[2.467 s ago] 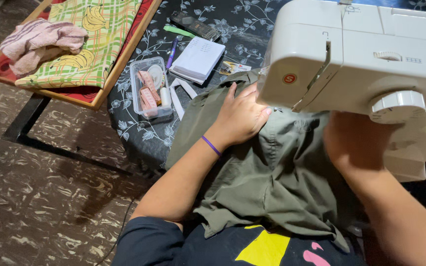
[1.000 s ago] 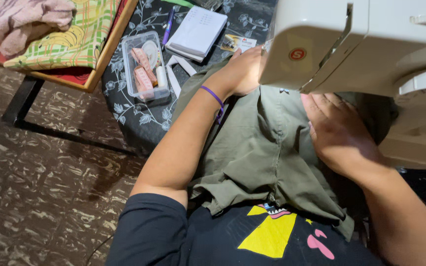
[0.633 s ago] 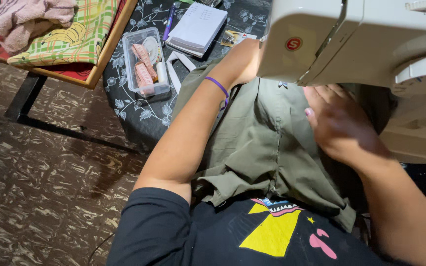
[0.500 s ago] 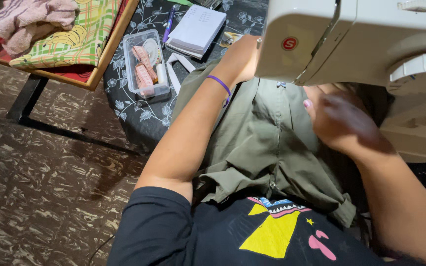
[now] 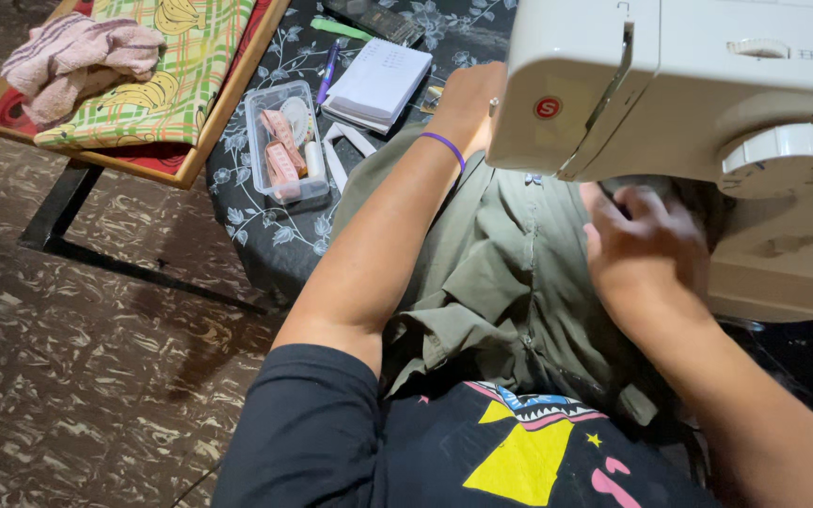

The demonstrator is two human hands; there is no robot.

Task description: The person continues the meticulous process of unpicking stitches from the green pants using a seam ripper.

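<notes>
Head view: olive garment (image 5: pixel 510 273) lies on the worktop under the white sewing machine (image 5: pixel 708 103), trailing toward the person's lap. Left hand (image 5: pixel 468 99) rests flat on it left of the machine's head, fingers hidden. Right hand (image 5: pixel 646 245), nearer the lap, curls loosely on cloth below the machine's arm; whether it pinches cloth is unclear.

ROOM: open floor (image 5: pixel 77 376) left of worktop (image 5: pixel 265 235) | BLOCKED: sewing machine (image 5: pixel 689 103) overhangs shirt (image 5: pixel 510 273), gap beneath looks tight | CLUTTER: plastic box (image 5: pixel 279 141), notepad (image 5: pixel 378 83) crowd left side
</notes>
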